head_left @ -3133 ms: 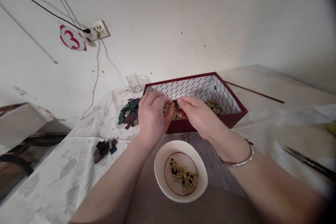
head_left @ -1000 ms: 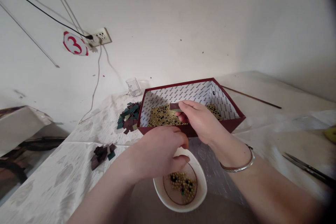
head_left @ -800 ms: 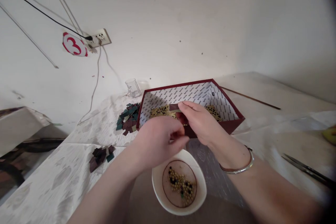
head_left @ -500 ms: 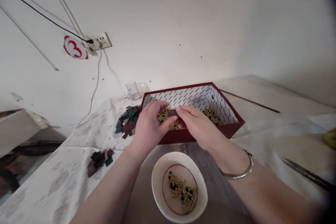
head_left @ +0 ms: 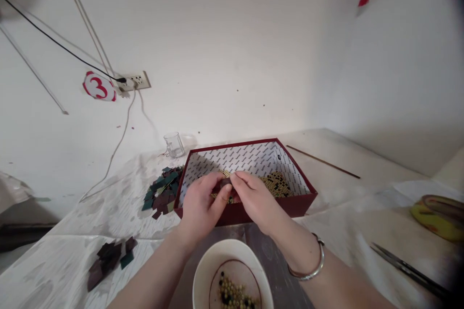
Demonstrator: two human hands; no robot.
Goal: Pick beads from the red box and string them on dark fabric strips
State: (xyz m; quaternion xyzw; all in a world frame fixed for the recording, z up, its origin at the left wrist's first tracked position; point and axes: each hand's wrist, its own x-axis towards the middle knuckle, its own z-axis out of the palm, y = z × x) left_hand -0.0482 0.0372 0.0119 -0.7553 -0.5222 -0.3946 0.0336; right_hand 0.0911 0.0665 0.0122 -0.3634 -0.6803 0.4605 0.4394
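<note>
Over the dark red box [head_left: 250, 213], my left hand [head_left: 203, 200] and my right hand [head_left: 255, 198] meet, fingers closed on a small dark brown flat piece [head_left: 225, 182]. Its material I cannot make out, and fingers cover most of it. Gold and black beads [head_left: 277, 183] lie inside the box, partly hidden by my hands. Below my wrists stands a white bowl [head_left: 203, 270] with more gold and black beads and a brown ring inside. My right wrist wears a silver bangle [head_left: 308, 270].
Left of the box lies a pile of dark green and brown squares [head_left: 165, 190], with a smaller heap [head_left: 108, 260] nearer. A glass mug [head_left: 174, 146] stands behind. On the right are a thin stick [head_left: 322, 161], dark tweezers [head_left: 406, 268] and a yellow roll [head_left: 435, 217].
My left fingers have closed in on the brown piece, which my right hand was pinching before. The view has tilted up, so the table sits lower.
</note>
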